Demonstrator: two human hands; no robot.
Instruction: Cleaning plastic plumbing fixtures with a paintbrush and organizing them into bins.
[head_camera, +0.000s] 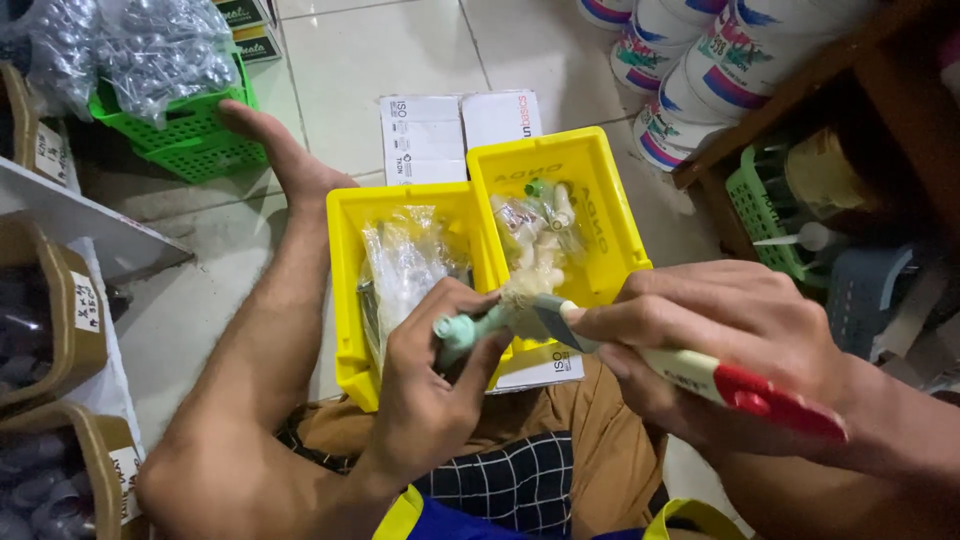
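My left hand is curled shut around a small pale-green fitting, thumb on top, holding it over my lap just in front of the two yellow bins. My right hand is closed in a fist-like grip on a utility knife with a cream and red handle; its grey blade end sits against the wrapped, whitish part of the fitting, touching or nearly so.

Hazard, as I judge it: the blade lies very near my left fingertips, so a slip on the smooth plastic could carry the edge into them. A loose grip could also drop the fitting onto my lap or the tiled floor.

Just beyond the hands, the left yellow bin holds clear bags of parts; the right yellow bin holds white and green fittings. Both rest on white cartons. My bare foot lies beside a green basket of bagged metal pieces. White tubs stand at the upper right, shelf boxes at the left.
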